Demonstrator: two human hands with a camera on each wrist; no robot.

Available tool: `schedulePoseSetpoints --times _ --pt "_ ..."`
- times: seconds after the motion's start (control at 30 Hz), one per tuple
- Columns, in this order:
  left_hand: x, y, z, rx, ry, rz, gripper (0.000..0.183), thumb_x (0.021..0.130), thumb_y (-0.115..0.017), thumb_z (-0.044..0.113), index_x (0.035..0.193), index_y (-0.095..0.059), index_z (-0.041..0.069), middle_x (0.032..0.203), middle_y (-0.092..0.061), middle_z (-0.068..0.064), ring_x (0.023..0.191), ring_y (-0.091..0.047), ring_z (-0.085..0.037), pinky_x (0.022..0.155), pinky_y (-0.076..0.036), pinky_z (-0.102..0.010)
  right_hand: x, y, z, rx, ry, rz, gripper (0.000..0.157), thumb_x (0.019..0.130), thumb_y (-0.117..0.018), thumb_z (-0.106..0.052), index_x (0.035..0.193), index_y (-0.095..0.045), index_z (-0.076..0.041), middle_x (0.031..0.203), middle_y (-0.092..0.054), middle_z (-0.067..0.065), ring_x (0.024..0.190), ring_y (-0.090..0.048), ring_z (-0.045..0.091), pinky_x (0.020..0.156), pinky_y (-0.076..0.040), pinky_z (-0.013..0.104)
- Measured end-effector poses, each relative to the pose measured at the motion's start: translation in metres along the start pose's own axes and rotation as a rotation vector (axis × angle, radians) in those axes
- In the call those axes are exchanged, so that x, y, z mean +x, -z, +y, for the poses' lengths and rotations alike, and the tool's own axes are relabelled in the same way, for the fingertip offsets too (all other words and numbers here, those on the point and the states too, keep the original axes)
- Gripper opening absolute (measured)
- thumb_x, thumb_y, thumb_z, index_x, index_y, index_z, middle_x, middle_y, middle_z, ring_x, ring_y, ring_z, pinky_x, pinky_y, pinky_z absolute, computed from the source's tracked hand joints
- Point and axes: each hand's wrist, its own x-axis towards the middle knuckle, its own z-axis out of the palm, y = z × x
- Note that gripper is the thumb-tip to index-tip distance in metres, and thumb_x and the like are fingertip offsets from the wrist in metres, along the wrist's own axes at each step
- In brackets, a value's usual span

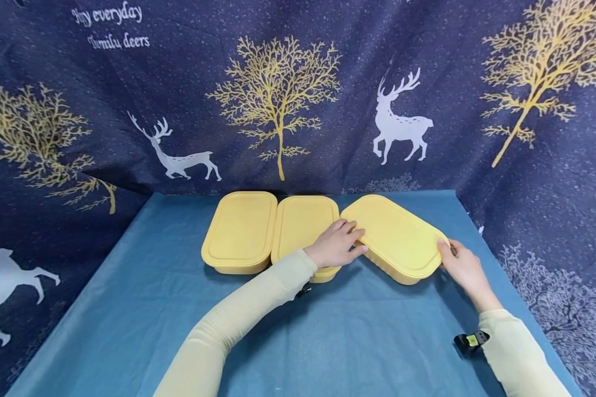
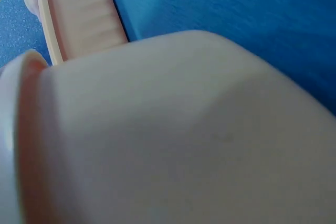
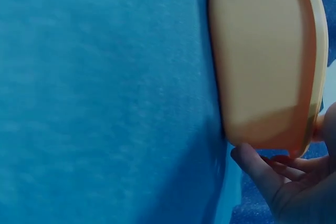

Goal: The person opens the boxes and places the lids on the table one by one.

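Three yellow lidded food containers stand side by side at the back of the table. The right container (image 1: 397, 234) sits at a slant, its left end farther back than its right end. My left hand (image 1: 334, 245) reaches across the middle container (image 1: 305, 223) and holds the slanted one's left corner, fingers over the lid edge and thumb lower. With the thumb on the lid, my right hand (image 1: 467, 270) grips the opposite end; the right wrist view shows its fingers against the end wall (image 3: 262, 77). The middle container's side (image 2: 157, 129) fills most of the left wrist view.
The left container (image 1: 240, 229) stands close beside the middle one. A blue cloth (image 1: 328, 336) covers the table. Behind it hangs a dark blue curtain (image 1: 179, 82) printed with trees and deer.
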Motion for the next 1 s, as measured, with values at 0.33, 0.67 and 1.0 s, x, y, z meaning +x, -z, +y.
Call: schedulePoseSetpoints --times 0.33,0.67,1.0 --pt "-0.003 -0.002 0.007 0.098 -0.021 0.012 0.058 0.097 -0.03 0.053 0.143 -0.038 0.018 0.144 -0.036 -0.01 0.131 -0.028 -0.025 0.108 -0.018 -0.035 0.008 -0.004 0.003 0.039 -0.02 0.025 0.066 0.1 -0.022 -0.044 0.137 -0.034 0.009 0.117 -0.052 0.032 0.11 -0.044 0.048 0.084 -0.037 0.059" --pt "-0.009 -0.006 0.017 0.084 -0.054 0.048 0.059 0.097 -0.031 0.052 0.141 -0.041 0.015 0.138 -0.039 -0.013 0.124 -0.032 -0.024 0.104 -0.025 -0.033 0.022 -0.001 0.007 0.075 -0.056 0.026 0.069 0.099 -0.023 -0.047 0.138 -0.036 0.008 0.126 -0.045 0.034 0.117 -0.038 0.051 0.09 -0.034 0.061" --pt "-0.009 -0.002 0.014 0.032 -0.036 0.051 0.058 0.097 -0.034 0.05 0.141 -0.04 0.013 0.138 -0.038 -0.012 0.127 -0.031 -0.024 0.105 -0.024 -0.032 0.017 -0.002 0.003 0.098 -0.077 0.049 0.07 0.098 -0.024 -0.048 0.143 -0.026 0.006 0.132 -0.04 0.034 0.121 -0.033 0.051 0.094 -0.03 0.061"
